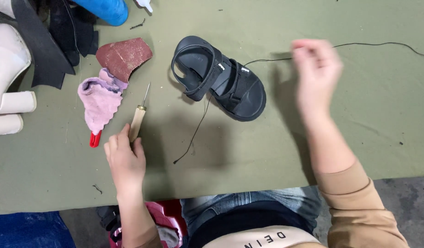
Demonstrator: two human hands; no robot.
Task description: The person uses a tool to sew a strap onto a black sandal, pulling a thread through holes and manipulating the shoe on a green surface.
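the left hand (125,158) closed its fingers on the awl (139,117) beside the pink rag (99,103). the right hand (315,73) (blurred, fingers apparently pinching) drew black thread (382,44) from the sandal (219,78) mid-worktop (313,151); stitching looked underway, next needing a taut pull.

Left hand (125,158) curled low; right hand (315,76) raised, blurred.

Even, soft overhead light. The right hand (315,69) is motion-blurred and throws a faint shadow on the counter (267,151). The rest is sharp.
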